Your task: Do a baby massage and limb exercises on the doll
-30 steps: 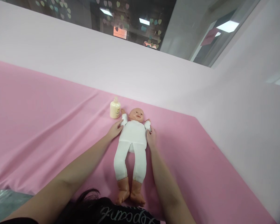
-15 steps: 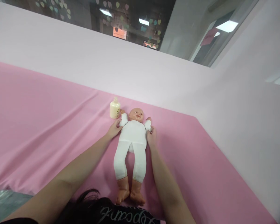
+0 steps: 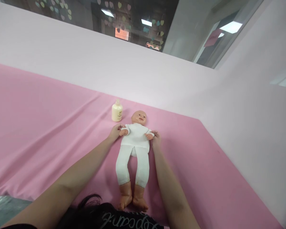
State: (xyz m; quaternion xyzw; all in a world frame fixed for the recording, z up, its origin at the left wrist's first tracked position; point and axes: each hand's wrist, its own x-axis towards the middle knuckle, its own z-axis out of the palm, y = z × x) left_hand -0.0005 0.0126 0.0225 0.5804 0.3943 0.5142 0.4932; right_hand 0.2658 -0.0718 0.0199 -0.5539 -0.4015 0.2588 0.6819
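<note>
A baby doll (image 3: pixel 135 136) in white clothing lies on its back on the pink sheet, head away from me and bare feet towards me. Its forearms are folded in over the chest. My left hand (image 3: pixel 115 132) has its fingers closed at the doll's arm on the left side of the view. On the other side, my right hand (image 3: pixel 156 139) is closed at the sleeve of the doll's other arm. Upright beside the doll's head, at the left, stands a pale yellow pump bottle (image 3: pixel 117 112); neither hand touches it.
The pink sheet (image 3: pixel 50 127) has folds at the left and covers the surface up to the white wall (image 3: pixel 85 63). Above the wall is a window (image 3: pixel 133 19) with heart stickers. A black shirt with lettering shows at the bottom edge.
The doll's forearms have swung from pointing up beside its head to folded down over its chest. My hands have stayed beside the doll's arms, shifting only slightly.
</note>
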